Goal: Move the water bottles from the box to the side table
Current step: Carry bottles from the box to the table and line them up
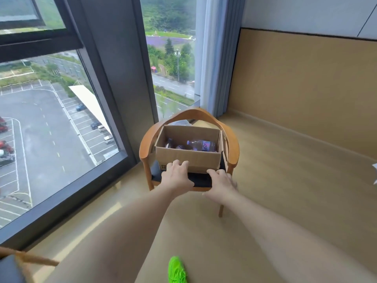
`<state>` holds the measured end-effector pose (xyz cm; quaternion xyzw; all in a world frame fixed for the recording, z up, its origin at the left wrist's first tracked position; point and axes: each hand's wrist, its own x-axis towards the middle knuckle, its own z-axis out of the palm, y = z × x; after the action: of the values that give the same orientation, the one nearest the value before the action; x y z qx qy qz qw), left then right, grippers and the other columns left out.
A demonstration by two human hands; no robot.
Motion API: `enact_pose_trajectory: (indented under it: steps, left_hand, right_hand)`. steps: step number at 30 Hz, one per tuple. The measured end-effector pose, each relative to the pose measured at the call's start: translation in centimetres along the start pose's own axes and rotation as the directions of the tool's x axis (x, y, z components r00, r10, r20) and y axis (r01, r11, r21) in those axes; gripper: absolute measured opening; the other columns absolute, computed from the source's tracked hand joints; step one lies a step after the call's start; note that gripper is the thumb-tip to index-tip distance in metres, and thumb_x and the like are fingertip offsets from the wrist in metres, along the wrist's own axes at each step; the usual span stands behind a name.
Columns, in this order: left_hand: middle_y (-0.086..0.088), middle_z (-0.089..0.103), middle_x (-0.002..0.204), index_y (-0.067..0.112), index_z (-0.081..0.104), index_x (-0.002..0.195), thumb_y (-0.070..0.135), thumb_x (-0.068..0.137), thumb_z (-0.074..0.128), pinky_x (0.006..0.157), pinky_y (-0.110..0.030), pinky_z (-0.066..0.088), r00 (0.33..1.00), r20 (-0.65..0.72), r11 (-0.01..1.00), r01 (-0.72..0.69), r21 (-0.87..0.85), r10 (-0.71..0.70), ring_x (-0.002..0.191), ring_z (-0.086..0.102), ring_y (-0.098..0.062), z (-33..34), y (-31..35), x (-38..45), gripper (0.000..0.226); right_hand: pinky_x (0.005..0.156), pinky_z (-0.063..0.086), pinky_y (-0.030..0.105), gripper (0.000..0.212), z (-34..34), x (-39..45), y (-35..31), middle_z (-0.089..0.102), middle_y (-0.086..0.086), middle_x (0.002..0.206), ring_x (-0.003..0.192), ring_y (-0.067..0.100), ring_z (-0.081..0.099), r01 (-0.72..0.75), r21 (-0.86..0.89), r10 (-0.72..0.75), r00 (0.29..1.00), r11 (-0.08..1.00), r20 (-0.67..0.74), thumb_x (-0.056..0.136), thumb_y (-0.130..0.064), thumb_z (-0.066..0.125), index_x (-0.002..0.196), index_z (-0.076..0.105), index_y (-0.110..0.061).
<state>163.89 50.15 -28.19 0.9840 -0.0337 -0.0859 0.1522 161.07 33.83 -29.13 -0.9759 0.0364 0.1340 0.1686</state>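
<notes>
The near wall of the open cardboard box [188,158] hides most of its inside; one clear water bottle [201,145] with a purple label lies on its side, and darker rounded shapes beside it are hard to make out. The box sits on the dark seat of a curved wooden chair [146,148]. The left hand [177,174] has its fingers curled against the box's lower front edge. The right hand [221,183] reaches the bottom corner, its grip unclear.

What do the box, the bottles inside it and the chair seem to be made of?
The box looks like plain brown corrugated cardboard: matte, with folded flaps. The bottles lying inside seem clear plastic, glossy and see-through, with purple labels. The chair appears to be smooth, bent wood with a warm varnish; its dark seat pad may be fabric or leather, too dim to tell.
</notes>
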Motion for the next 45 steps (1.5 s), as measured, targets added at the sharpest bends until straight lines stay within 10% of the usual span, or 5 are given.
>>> enact_pose_trajectory:
  steps: [22, 32, 40, 45]
  left_hand:
    - [-0.005, 0.048, 0.142, 0.029, 0.045, 0.144, 0.043, 0.087, 0.069, 0.100, -0.051, 0.052, 0.960, 0.220, 0.985, 0.175, 0.001, -0.171, 0.128, 0.046, -0.029, 1.4, -10.3, 36.0, 0.063]
    - [-0.013, 0.047, 0.137, 0.019, 0.046, 0.142, 0.041, 0.085, 0.070, 0.104, -0.047, 0.046, 0.752, 0.450, 0.813, 0.575, -0.090, -0.482, 0.127, 0.048, -0.038, 8.6, -12.5, 49.0, 0.065]
    - [-0.016, 0.041, 0.143, 0.011, 0.033, 0.147, 0.031, 0.083, 0.074, 0.104, -0.050, 0.043, 0.628, 0.380, 0.662, 0.748, -0.053, -0.679, 0.133, 0.041, -0.041, 14.2, -14.0, 53.6, 0.079]
    - [-0.011, 0.042, 0.134, 0.014, 0.047, 0.136, 0.035, 0.072, 0.083, 0.093, -0.048, 0.044, 0.598, 0.280, 0.654, 0.733, 0.187, -0.751, 0.121, 0.045, -0.038, 16.5, -12.5, 54.4, 0.076]
  right_hand:
    - [0.108, 0.038, 0.048, 0.089, 0.1, 37.9, -5.2, 0.037, 0.008, 0.149, 0.137, 0.034, 0.037, -0.055, -0.038, 0.063, 0.967, 0.998, 0.246, 0.082, -0.046, 0.078, 0.154, 0.029, -0.031]
    - [0.108, 0.036, 0.050, 0.077, 6.0, 53.5, -1.8, 0.041, 0.014, 0.146, 0.136, 0.036, 0.036, -0.118, -0.125, 0.156, 0.918, 0.985, 0.364, 0.086, -0.050, 0.074, 0.149, 0.038, -0.024]
    - [0.114, 0.030, 0.050, 0.090, 10.5, 57.2, -0.2, 0.038, 0.017, 0.138, 0.131, 0.038, 0.037, -0.102, -0.333, 0.204, 0.935, 0.938, 0.289, 0.082, -0.029, 0.080, 0.154, 0.026, -0.022]
    - [0.097, 0.036, 0.047, 0.065, 12.0, 57.9, 0.0, 0.048, 0.014, 0.123, 0.113, 0.034, 0.044, -0.049, -0.441, 0.170, 0.956, 0.896, 0.238, 0.075, -0.017, 0.078, 0.134, 0.051, -0.019]
